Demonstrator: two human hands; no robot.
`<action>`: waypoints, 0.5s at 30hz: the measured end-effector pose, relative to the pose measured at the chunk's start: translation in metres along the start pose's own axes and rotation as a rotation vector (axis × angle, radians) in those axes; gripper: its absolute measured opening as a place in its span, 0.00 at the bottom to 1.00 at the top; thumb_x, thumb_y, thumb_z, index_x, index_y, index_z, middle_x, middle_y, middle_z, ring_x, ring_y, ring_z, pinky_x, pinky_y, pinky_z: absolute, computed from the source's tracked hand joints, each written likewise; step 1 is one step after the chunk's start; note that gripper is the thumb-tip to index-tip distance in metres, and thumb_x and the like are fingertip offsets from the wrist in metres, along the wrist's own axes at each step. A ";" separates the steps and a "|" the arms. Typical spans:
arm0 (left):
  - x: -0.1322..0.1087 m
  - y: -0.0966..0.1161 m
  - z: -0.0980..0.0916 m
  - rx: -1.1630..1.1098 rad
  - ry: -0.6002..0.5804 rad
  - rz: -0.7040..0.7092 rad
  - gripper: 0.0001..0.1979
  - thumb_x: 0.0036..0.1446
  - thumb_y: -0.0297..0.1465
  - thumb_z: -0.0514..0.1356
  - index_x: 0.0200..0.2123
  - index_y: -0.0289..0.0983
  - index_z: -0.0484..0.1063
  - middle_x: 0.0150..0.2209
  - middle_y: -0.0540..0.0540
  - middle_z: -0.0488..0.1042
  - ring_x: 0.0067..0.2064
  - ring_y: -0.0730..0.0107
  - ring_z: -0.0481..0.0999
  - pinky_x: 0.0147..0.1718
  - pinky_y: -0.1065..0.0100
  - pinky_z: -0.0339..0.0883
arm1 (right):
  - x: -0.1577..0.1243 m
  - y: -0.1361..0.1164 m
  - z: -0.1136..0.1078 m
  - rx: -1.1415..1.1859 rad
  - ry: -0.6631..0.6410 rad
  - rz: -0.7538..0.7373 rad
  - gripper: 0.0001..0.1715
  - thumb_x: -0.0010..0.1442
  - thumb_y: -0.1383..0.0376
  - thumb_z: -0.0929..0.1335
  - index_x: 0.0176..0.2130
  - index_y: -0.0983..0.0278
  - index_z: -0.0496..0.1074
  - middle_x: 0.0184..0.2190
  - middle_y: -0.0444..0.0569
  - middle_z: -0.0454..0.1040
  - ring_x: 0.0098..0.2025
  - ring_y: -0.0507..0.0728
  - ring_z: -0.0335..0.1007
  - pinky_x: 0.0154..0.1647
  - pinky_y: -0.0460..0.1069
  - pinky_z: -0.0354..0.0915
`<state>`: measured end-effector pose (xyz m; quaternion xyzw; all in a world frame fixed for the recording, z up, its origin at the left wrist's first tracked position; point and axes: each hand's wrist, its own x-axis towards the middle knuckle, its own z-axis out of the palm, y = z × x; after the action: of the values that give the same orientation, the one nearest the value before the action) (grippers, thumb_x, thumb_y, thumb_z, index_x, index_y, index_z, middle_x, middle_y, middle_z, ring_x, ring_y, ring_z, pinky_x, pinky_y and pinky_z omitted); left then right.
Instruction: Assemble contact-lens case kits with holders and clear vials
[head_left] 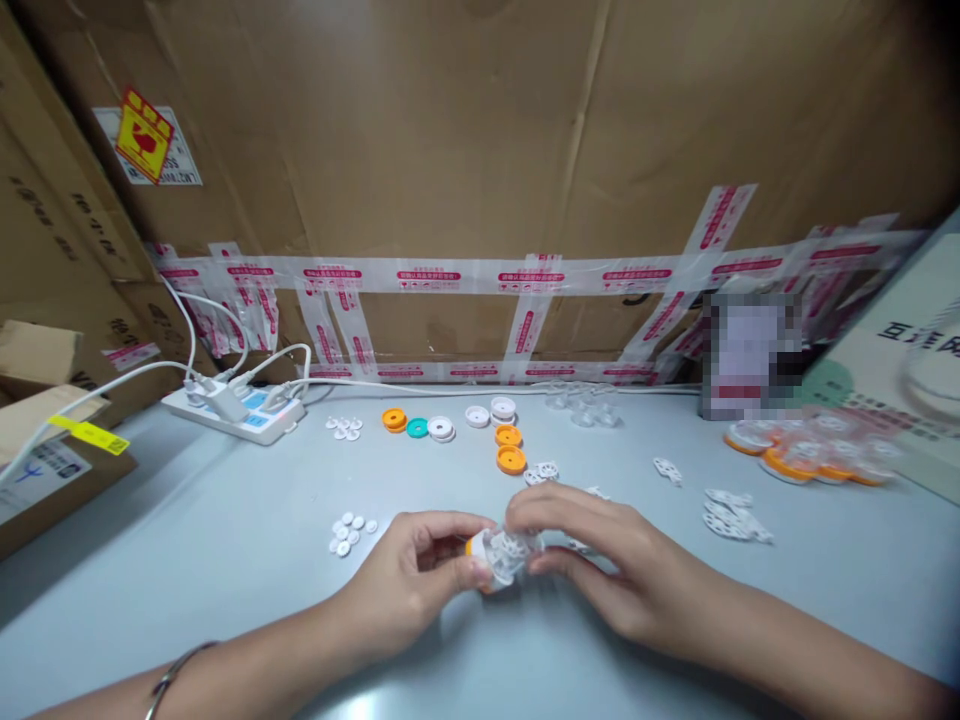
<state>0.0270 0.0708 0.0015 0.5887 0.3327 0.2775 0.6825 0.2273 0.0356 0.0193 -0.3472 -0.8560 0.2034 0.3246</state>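
Observation:
My left hand (411, 585) grips a small round orange-and-white plastic case (481, 565) between thumb and fingers, tilted so its open face turns right. White plastic gear parts (508, 552) show in that face. Against the same face, my right hand (634, 565) pinches what looks like a clear plastic cover (535, 545), blurred and partly behind the fingers. Just beyond the right hand lie white perforated plates (541, 473). Orange ring-shaped caps (511, 460) sit behind the case. Several small white gears (343, 549) are scattered left of my left hand.
White discs (441, 429), a green cap (417, 428) and small white parts (343, 428) stand farther back. Clear cups (596, 412) are at the back. Assembled orange-and-clear pieces (817, 450) and white plates (731, 515) lie right. A power strip (247, 412) sits left, before a cardboard wall (420, 130).

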 end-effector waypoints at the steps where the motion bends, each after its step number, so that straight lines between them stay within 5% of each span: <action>1: 0.000 0.000 -0.001 -0.029 -0.025 -0.012 0.17 0.43 0.37 0.66 0.36 0.34 0.76 0.30 0.44 0.76 0.32 0.67 0.72 0.36 0.67 0.64 | 0.000 0.000 -0.001 -0.025 -0.006 -0.062 0.20 0.56 0.78 0.59 0.45 0.62 0.65 0.40 0.52 0.71 0.43 0.54 0.68 0.42 0.48 0.66; 4: 0.000 0.002 -0.003 -0.094 -0.090 -0.046 0.19 0.41 0.40 0.66 0.35 0.34 0.77 0.30 0.44 0.76 0.32 0.68 0.72 0.35 0.68 0.64 | 0.000 0.000 -0.003 -0.102 -0.020 -0.170 0.27 0.53 0.81 0.57 0.48 0.60 0.64 0.42 0.53 0.70 0.45 0.54 0.67 0.43 0.49 0.66; 8: 0.001 0.003 -0.002 -0.122 -0.085 -0.049 0.19 0.41 0.40 0.67 0.35 0.33 0.76 0.30 0.44 0.76 0.32 0.69 0.72 0.35 0.69 0.63 | 0.000 -0.003 -0.007 -0.068 -0.017 -0.144 0.23 0.56 0.78 0.58 0.47 0.60 0.65 0.41 0.53 0.71 0.43 0.53 0.68 0.41 0.47 0.66; 12: 0.001 0.000 0.000 -0.144 -0.056 -0.024 0.16 0.42 0.36 0.67 0.34 0.34 0.74 0.30 0.47 0.74 0.31 0.73 0.71 0.34 0.72 0.63 | 0.001 -0.002 -0.003 -0.068 0.039 -0.017 0.12 0.57 0.66 0.65 0.43 0.62 0.67 0.33 0.50 0.73 0.34 0.54 0.69 0.35 0.47 0.66; 15: 0.001 -0.002 0.002 -0.120 -0.042 -0.028 0.15 0.43 0.34 0.67 0.35 0.34 0.72 0.29 0.49 0.74 0.30 0.75 0.70 0.33 0.73 0.63 | 0.002 0.000 0.005 -0.084 0.083 0.166 0.12 0.55 0.57 0.66 0.35 0.63 0.68 0.24 0.45 0.71 0.25 0.52 0.65 0.26 0.45 0.63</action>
<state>0.0292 0.0693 -0.0008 0.5476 0.3092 0.2752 0.7272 0.2224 0.0364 0.0169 -0.4385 -0.8178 0.1792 0.3268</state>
